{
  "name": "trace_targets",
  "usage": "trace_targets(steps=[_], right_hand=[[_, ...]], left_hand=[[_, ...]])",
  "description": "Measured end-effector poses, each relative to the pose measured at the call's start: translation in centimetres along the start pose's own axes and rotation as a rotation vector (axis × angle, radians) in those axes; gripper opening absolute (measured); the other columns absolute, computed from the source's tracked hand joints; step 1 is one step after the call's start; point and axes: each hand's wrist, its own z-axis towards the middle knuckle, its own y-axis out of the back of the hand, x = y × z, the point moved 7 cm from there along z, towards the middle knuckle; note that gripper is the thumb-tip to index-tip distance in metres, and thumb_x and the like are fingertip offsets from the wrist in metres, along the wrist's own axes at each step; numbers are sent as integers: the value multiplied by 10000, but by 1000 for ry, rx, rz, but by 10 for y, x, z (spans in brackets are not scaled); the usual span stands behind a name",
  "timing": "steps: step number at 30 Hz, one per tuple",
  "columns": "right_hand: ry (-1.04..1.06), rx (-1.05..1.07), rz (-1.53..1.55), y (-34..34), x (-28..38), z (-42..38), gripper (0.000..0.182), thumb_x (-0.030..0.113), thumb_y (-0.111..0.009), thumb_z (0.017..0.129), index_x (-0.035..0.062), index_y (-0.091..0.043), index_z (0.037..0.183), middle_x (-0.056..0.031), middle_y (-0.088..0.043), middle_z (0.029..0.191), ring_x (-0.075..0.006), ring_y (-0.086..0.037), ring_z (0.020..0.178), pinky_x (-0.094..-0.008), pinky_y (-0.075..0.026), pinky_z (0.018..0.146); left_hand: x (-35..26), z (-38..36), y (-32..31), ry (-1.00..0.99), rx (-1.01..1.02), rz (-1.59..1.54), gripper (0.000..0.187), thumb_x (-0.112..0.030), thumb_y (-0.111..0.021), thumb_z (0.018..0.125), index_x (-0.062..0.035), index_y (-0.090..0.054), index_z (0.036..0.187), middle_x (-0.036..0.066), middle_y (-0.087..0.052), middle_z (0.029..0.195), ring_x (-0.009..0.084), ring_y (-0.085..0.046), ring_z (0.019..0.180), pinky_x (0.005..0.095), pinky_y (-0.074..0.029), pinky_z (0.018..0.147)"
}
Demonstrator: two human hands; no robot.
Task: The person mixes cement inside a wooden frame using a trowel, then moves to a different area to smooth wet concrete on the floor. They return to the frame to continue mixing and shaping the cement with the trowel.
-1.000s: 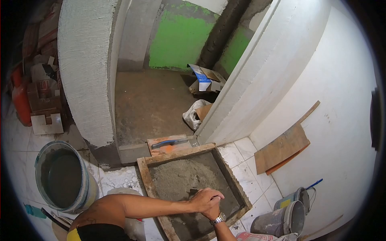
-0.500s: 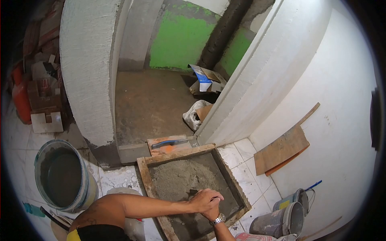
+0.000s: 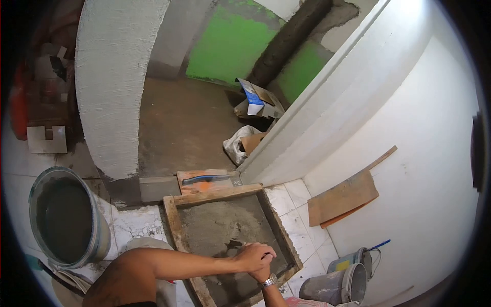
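My left hand [image 3: 250, 257] reaches in from the lower left and lies over my right hand [image 3: 264, 270], whose wrist bears a metal watch [image 3: 270, 280]. The two hands are pressed together above the near right part of a wooden-framed tray [image 3: 173, 225]. Grey wet mortar [image 3: 212, 222] fills the tray, heaped toward its far left. A small dark piece [image 3: 233, 244] shows just beside my left fingers; whether it belongs to something in my hands is hidden. The fingers of both hands are curled, and what lies between them cannot be made out.
A large bucket [image 3: 64, 215] of grey liquid stands at left. Beyond the tray, a blue-handled float [image 3: 204, 178] lies on a board by the doorway. Two small buckets [image 3: 335, 286] are at lower right. Brown boards [image 3: 343, 198] lean on the right wall.
The whole view has shifted, so the tray and buckets appear further left. My hands stay together over the mortar, nearly in the same place on the tray.
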Motion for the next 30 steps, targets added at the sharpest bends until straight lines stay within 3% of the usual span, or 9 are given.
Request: trace_targets(steps=[4, 7, 14, 17, 19, 30], right_hand=[[-10, -15, -17, 1, 1, -1, 474, 198, -757, 718, 15, -576, 1116, -162, -602, 1052, -315, -587, 975, -408, -471, 809], [14, -97, -41, 2, 0, 4, 380, 225, -777, 676, 20, -629, 960, -171, -639, 905, -346, -620, 831, -424, -483, 688], [23, -99, -87, -4, -10, 5, 372, 247, -767, 693, 28, -627, 959, -179, -638, 905, -355, -612, 814, -426, -469, 663], [14, -110, -46, 0, -8, 2, 362, 245, -763, 699, 32, -633, 961, -180, -639, 910, -356, -613, 833, -427, -473, 672], [-80, 70, -109, -7, -16, -3, 483, 203, -776, 711, 21, -570, 1108, -150, -583, 1091, -293, -563, 1010, -405, -458, 849], [-42, 31, -29, -1, -11, -3, 471, 196, -777, 709, 21, -573, 1096, -147, -584, 1085, -291, -564, 1003, -404, -459, 845]], left_hand=[[6, 1, 5, 9, -17, -22, 242, -222, -519, 860, -68, -677, 959, 123, -679, 963, 318, -625, 953, 430, -473, 861], [6, 1, 10, 19, -16, -29, 245, -222, -520, 859, -64, -677, 959, 124, -681, 967, 319, -627, 954, 429, -477, 864], [3, 3, 15, 45, 5, -27, 251, -230, -534, 851, -63, -673, 977, 131, -681, 984, 326, -628, 961, 429, -481, 875], [-2, 3, 17, 28, -39, -55, 254, -223, -542, 845, -64, -667, 999, 139, -680, 982, 331, -629, 958, 423, -487, 863], [-3, 3, 16, 48, -40, -68, 256, -218, -546, 841, -66, -664, 1010, 143, -678, 980, 331, -631, 955, 418, -491, 855], [1, 3, 8, 16, -43, -17, 203, -210, -559, 826, -81, -692, 909, 129, -670, 917, 314, -638, 897, 408, -503, 808]])
